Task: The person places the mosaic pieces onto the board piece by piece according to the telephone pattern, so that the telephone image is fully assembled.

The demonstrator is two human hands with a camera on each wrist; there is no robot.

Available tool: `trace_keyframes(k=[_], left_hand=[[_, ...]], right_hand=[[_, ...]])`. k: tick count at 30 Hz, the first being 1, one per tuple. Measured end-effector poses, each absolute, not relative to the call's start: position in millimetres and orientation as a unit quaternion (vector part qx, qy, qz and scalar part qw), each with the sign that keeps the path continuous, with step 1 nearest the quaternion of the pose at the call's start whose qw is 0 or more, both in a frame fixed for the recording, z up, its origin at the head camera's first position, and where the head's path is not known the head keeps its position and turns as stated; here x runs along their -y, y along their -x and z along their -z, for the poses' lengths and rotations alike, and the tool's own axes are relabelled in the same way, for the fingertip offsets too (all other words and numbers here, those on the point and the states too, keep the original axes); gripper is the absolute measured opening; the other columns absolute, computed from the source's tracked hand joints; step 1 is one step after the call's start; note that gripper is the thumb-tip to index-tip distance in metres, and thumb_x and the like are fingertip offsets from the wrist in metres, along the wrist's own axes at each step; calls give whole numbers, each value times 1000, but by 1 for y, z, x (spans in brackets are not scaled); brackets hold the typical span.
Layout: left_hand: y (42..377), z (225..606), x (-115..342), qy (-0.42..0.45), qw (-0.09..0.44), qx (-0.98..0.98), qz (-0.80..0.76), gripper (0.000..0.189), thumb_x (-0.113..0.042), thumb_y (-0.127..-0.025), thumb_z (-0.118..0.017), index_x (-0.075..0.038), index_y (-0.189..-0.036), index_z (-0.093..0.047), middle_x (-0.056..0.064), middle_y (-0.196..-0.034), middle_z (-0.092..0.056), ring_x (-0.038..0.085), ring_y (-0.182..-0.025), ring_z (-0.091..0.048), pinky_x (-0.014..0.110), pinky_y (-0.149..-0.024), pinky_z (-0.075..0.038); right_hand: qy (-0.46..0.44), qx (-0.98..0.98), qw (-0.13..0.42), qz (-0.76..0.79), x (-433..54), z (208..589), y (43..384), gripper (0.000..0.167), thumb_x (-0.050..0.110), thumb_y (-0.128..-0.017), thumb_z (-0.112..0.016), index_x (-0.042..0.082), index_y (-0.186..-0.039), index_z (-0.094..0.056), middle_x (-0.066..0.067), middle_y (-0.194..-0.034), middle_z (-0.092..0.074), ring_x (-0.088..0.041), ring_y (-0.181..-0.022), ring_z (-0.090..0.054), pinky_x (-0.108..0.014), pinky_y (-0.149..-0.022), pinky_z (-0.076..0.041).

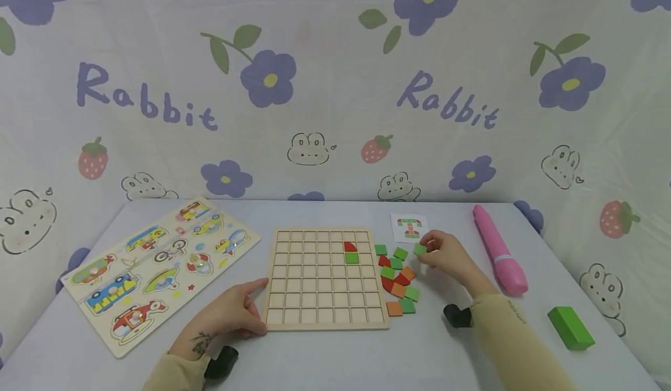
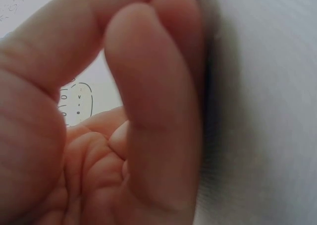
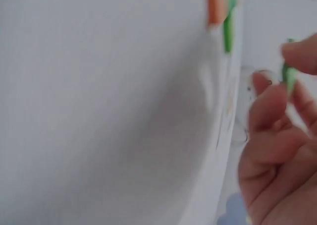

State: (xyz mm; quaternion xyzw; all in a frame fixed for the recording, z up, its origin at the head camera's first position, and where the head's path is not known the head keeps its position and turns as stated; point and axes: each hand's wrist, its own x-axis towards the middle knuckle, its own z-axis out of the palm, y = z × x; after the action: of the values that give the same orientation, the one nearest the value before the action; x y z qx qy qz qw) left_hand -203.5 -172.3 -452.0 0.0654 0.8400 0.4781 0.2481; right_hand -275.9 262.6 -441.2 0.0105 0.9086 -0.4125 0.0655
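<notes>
A wooden grid board (image 1: 309,289) lies flat in the middle of the table. One red rounded tile (image 1: 349,246) and a green square tile (image 1: 351,257) sit in neighbouring cells at its upper right. At the board's left side, my left hand (image 1: 230,311) touches the edge with index finger and thumb; its other fingers bend under the palm. My right hand (image 1: 449,258) pinches a green square tile (image 1: 420,249) between thumb and fingers, just right of a loose group of green, red and orange tiles (image 1: 398,291). That pinched tile appears edge-on in the right wrist view.
A pattern card (image 1: 396,235) lies behind the loose tiles. On the left is a wooden vehicle puzzle (image 1: 180,281). Off to the right lie a pink wand-shaped object (image 1: 498,251) and a green block (image 1: 571,328). A printed cloth (image 1: 335,88) hangs behind the table.
</notes>
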Motion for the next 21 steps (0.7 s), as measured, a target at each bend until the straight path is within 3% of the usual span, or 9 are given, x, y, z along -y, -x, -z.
trace_keyframes(k=[4,9,16,21], left_hand=[[203,452,172,-64,247,-841,-477,98,-2,-63,-80,-1,-144,-26,0,-58,-58,8,-45,-45,22,-46,-41],[203,453,172,-59,250,-840,-478,99,-2,-62,-80,-2,-145,-26,1,-58,-59,7,-45,-46,22,-46,-42],[203,454,172,-61,250,-838,-481,99,-2,-62,-80,-2,-145,-25,0,-58,-58,7,-45,-46,22,-47,-42],[204,455,172,-59,248,-840,-478,99,-2,-62,-80,-3,-145,-26,1,-58,-59,8,-46,-47,22,-47,-42]], right_hand=[[10,-837,49,544,-237,434,274,31,8,-81,-65,2,-109,-53,-4,-78,-48,-12,-55,-43,-24,-51,-37],[38,-767,58,638,-196,429,278,28,2,-82,-62,3,-108,-54,2,-71,-49,-9,-48,-34,-25,-48,-31],[52,-754,93,648,-143,424,292,26,0,-81,-63,4,-103,-52,3,-64,-44,-12,-49,-32,-29,-50,-29],[62,-809,98,577,-122,424,301,26,4,-78,-67,2,-101,-56,0,-75,-49,-14,-60,-41,-27,-55,-37]])
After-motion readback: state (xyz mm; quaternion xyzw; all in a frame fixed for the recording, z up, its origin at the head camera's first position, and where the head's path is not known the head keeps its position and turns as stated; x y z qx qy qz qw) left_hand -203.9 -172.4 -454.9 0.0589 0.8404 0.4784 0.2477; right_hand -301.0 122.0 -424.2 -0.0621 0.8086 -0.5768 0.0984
